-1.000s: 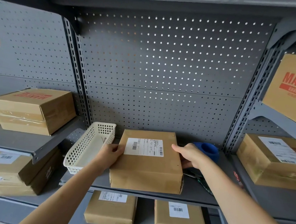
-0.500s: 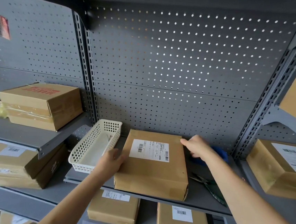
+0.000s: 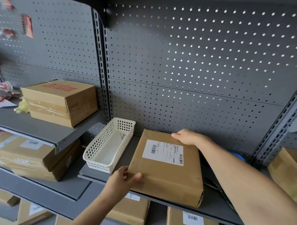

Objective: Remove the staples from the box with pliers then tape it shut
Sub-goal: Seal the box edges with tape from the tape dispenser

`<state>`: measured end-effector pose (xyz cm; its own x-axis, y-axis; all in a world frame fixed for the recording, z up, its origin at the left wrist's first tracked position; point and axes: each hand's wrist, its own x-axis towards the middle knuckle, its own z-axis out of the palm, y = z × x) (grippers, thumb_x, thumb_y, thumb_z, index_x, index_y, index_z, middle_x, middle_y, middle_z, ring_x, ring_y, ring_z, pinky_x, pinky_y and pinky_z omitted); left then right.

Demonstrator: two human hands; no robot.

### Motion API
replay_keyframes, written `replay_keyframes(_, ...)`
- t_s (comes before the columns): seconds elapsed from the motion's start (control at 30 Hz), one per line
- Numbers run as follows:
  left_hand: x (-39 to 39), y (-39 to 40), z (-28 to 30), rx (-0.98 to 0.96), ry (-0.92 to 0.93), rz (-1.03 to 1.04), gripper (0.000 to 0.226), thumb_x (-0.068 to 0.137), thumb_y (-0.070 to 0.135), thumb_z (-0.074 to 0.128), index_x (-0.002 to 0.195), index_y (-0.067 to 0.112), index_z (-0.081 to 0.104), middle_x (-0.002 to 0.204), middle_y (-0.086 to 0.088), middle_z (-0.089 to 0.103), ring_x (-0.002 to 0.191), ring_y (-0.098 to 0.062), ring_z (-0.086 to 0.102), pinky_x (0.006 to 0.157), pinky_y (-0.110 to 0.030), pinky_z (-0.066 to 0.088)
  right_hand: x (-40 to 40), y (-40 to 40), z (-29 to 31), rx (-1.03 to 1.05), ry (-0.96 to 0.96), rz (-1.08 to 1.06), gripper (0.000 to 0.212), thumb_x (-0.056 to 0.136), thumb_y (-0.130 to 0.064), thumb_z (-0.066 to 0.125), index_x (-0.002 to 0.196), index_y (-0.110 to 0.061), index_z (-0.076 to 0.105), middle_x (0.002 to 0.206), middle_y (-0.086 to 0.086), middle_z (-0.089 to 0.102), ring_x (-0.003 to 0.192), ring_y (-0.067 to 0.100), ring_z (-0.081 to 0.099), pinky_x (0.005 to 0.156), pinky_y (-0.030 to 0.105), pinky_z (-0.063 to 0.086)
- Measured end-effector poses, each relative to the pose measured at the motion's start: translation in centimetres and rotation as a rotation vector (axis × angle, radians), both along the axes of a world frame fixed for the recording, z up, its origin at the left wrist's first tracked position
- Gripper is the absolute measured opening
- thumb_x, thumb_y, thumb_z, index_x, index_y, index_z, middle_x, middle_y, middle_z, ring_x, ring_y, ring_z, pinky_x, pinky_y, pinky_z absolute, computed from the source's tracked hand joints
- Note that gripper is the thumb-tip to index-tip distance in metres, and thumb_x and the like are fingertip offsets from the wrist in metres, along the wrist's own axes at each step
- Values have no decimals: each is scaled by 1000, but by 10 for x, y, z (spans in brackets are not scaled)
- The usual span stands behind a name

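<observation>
Box point(image 3: 166, 168) lies flat on the grey shelf point(image 3: 213, 207), white label point(image 3: 164, 152) up, just right of the white basket point(image 3: 108, 148). Left hand point(image 3: 121, 180) grips the box's 7 o'clock corner, thumb on top, fingers curled round the side. Right hand point(image 3: 187, 137) rests at the 12 o'clock far edge, fingers pressed together and bent over it; the blue tape roll point(image 3: 237, 156) shows at 3 o'clock behind the right forearm.

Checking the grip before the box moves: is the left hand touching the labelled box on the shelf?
Touching. The head view shows the left hand at the near left corner of the labelled box, thumb lying on its top face and the fingers against its left side.
</observation>
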<state>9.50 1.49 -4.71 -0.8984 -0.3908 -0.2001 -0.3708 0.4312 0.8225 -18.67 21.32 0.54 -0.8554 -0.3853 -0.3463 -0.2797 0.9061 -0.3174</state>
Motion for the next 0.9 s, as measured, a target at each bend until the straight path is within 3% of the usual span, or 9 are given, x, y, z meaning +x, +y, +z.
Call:
replay_keyframes(0.13,0,-3,0,13,52,21,33,87,54,68,104,27,61,95,11,69,90,-3,65,78,-26,53,-4,0,-2,-10,-40,2,58,103,-66,37,109,-20,72,124,3,69,112,24,64,103,43,49)
replay_keyframes(0.27,-4,-16,5,32,74,18,39,87,55,67,92,17,68,85,-2,72,81,-19,68,75,-40,56,-6,13,11,-40,-93,-14,56,102,-64,46,117,-19,76,118,-2,74,108,23,70,105,46,52)
replay_keyframes(0.4,-10,-26,24,68,122,-15,31,94,41,65,90,10,68,78,-1,67,70,-12,61,65,-25,48,-3,29,35,-95,-138,-13,50,102,-61,52,107,-19,79,110,0,77,102,22,73,102,46,56)
replay_keyframes(0.53,-25,-39,39,179,171,-29,30,94,37,66,90,8,69,80,-8,69,73,-19,63,70,-36,53,9,53,56,-207,-226,-59,46,103,-53,56,109,-13,78,109,5,79,104,26,76,98,45,59)
replay_keyframes(0.6,-36,-42,46,183,193,-48,29,96,36,63,93,8,69,82,-8,70,73,-17,63,70,-34,52,19,67,65,-304,-288,-119,45,104,-49,57,113,-9,77,110,7,80,103,28,77,91,42,62)
replay_keyframes(0.7,-53,-44,57,255,245,-63,27,101,29,57,101,5,68,98,-13,70,92,-22,65,85,-41,56,34,84,73,-415,-328,-179,43,105,-46,58,114,-8,76,109,8,81,99,26,78,81,37,62)
replay_keyframes(0.8,-70,-45,63,350,247,-63,30,103,29,53,109,3,67,102,-16,65,102,-22,64,83,-36,59,43,99,69,-495,-301,-220,44,102,-48,61,112,-9,78,107,8,81,101,29,78,93,43,61)
replay_keyframes(0.9,-88,-43,65,370,254,-65,34,104,32,51,107,2,68,93,-9,64,93,-20,63,81,-35,59,53,111,62,-594,-269,-301,44,99,-48,67,109,-6,79,104,9,81,101,30,78,96,45,60)
